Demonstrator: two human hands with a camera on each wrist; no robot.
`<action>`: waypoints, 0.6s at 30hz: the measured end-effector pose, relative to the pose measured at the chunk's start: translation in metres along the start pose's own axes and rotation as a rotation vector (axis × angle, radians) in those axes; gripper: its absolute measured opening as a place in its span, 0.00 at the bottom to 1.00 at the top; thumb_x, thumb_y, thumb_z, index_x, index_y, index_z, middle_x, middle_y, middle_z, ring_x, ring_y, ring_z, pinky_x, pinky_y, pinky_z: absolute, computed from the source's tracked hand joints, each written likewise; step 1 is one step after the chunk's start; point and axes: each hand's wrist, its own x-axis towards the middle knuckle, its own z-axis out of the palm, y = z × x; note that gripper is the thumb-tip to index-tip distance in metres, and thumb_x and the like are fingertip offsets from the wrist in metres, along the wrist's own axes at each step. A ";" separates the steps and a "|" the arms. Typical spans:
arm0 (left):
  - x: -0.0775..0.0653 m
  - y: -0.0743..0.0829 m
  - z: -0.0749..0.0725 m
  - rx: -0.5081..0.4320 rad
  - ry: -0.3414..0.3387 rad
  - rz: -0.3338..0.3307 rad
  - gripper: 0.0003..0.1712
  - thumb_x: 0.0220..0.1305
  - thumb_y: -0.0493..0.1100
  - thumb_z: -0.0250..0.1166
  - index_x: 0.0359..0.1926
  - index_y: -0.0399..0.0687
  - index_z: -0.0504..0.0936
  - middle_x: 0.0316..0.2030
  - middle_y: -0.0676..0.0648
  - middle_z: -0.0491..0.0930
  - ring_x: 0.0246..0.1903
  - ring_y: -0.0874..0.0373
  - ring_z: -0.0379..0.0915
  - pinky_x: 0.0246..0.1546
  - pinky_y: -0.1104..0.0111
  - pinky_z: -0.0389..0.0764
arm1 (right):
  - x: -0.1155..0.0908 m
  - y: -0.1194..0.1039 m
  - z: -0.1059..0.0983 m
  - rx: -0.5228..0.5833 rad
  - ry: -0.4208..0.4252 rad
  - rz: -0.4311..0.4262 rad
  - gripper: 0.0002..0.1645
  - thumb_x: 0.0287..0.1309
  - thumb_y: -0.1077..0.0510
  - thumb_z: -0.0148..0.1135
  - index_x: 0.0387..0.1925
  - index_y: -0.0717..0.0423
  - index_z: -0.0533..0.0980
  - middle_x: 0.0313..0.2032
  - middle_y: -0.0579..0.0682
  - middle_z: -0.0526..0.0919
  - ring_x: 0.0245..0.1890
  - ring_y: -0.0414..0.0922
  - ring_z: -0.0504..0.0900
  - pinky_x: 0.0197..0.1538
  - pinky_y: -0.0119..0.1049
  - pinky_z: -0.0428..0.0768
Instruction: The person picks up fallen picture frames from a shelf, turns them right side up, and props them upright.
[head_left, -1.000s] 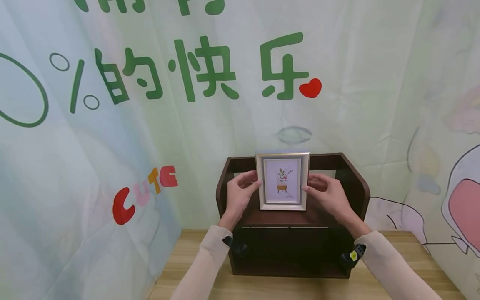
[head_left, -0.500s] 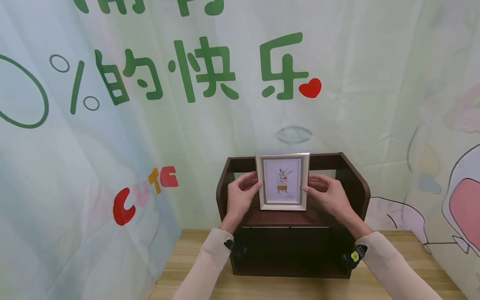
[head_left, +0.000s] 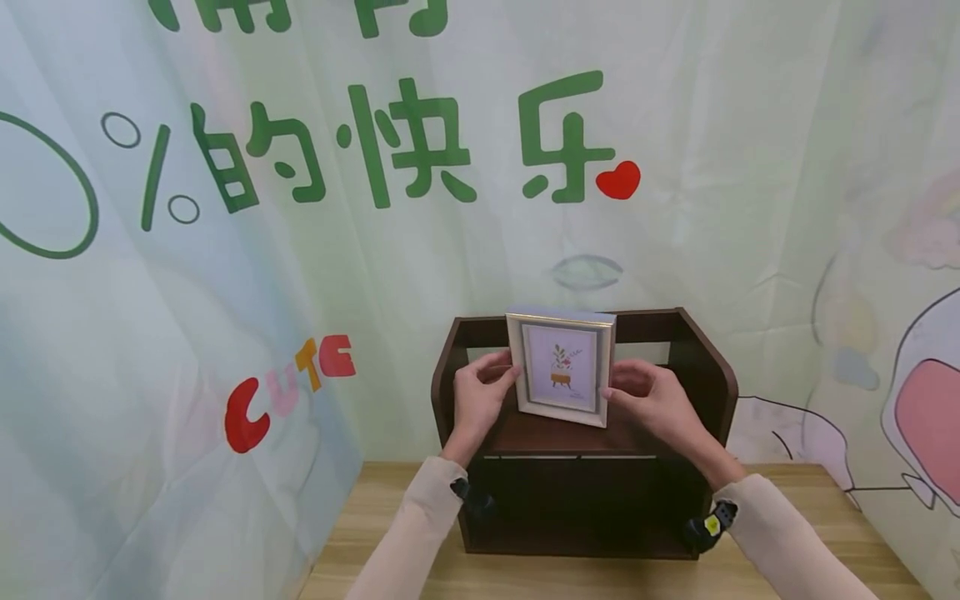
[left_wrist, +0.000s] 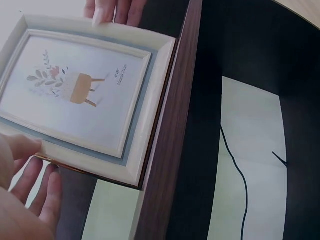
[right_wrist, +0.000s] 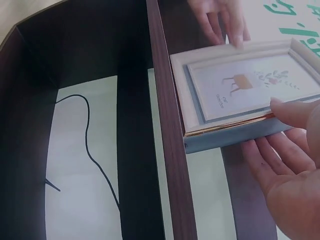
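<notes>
A cream picture frame [head_left: 562, 367] with a print of a plant in an orange pot stands upright over the top shelf [head_left: 577, 437] of a dark brown rack, turned slightly so its right side comes forward. My left hand [head_left: 478, 400] grips its left edge, thumb on the front and fingers behind. On the other side my right hand [head_left: 660, 404] holds the right edge, its thumb [right_wrist: 295, 112] on the front and fingers beneath the side in the right wrist view. The lower edge of the picture frame [left_wrist: 75, 95] lies right at the shelf board in the left wrist view.
The dark brown rack [head_left: 720, 375] has raised side panels and a lower compartment [head_left: 577, 504] with an open back. It stands on a wood-grain table [head_left: 375, 517]. Behind it hangs a printed cloth backdrop [head_left: 420, 267] with green lettering.
The picture frame has turned from facing straight forward to a slight angle, its right side coming nearer. My right hand has shifted slightly with it; my left hand stays at its edge.
</notes>
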 end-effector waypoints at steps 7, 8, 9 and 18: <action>0.008 -0.005 0.004 0.058 -0.018 0.016 0.14 0.60 0.44 0.71 0.48 0.52 0.87 0.45 0.47 0.87 0.43 0.55 0.85 0.39 0.69 0.84 | -0.005 -0.006 0.005 -0.010 -0.031 -0.018 0.24 0.55 0.47 0.71 0.52 0.50 0.79 0.47 0.53 0.87 0.45 0.47 0.87 0.42 0.29 0.83; 0.009 -0.006 0.005 0.059 -0.021 0.014 0.14 0.60 0.44 0.71 0.48 0.52 0.87 0.45 0.47 0.87 0.43 0.55 0.85 0.40 0.68 0.84 | -0.007 -0.007 0.005 -0.006 -0.037 -0.022 0.23 0.55 0.47 0.72 0.51 0.48 0.79 0.47 0.51 0.88 0.45 0.46 0.87 0.42 0.30 0.83; 0.011 -0.007 0.006 0.060 -0.024 0.012 0.14 0.60 0.44 0.71 0.48 0.53 0.87 0.45 0.48 0.87 0.44 0.55 0.85 0.40 0.68 0.85 | -0.008 -0.008 0.006 0.000 -0.045 -0.030 0.22 0.55 0.48 0.72 0.51 0.47 0.80 0.47 0.51 0.88 0.44 0.45 0.87 0.42 0.30 0.83; 0.019 -0.014 0.012 0.001 -0.052 0.017 0.14 0.60 0.44 0.71 0.48 0.53 0.87 0.46 0.47 0.87 0.46 0.54 0.85 0.43 0.66 0.85 | -0.014 -0.019 0.016 0.013 -0.064 -0.055 0.21 0.52 0.49 0.74 0.48 0.47 0.81 0.43 0.50 0.89 0.40 0.42 0.87 0.40 0.30 0.82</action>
